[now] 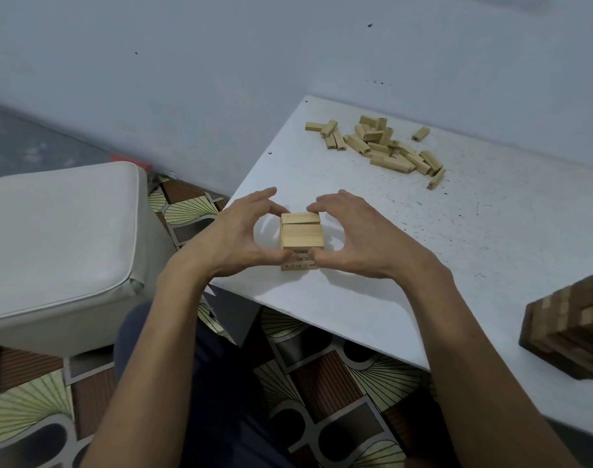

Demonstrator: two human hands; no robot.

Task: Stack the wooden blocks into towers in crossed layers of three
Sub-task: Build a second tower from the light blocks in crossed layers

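While both hands cup it, left hand (236, 236) and right hand (352, 236) pinch the short pale wooden block tower (302, 239) square near the white table's (474, 238) front edge; next, probably fetch loose pale blocks (386, 146).

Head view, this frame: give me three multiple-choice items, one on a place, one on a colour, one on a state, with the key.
1. Where does the pile of loose blocks lie?
A. at the table's far side, beyond the small tower
B. on the stool
C. on the floor

2. What colour is the finished tower at the right edge?
A. white
B. dark brown
C. red

3. How are the hands placed?
A. both flat on the table
B. one lifts a block from the pile
C. both close on the small tower from either side

Key: A, the loose blocks lie on the white table past the small tower; B, the dark tower is brown wood; C, left hand and right hand flank it, fingertips at its sides.
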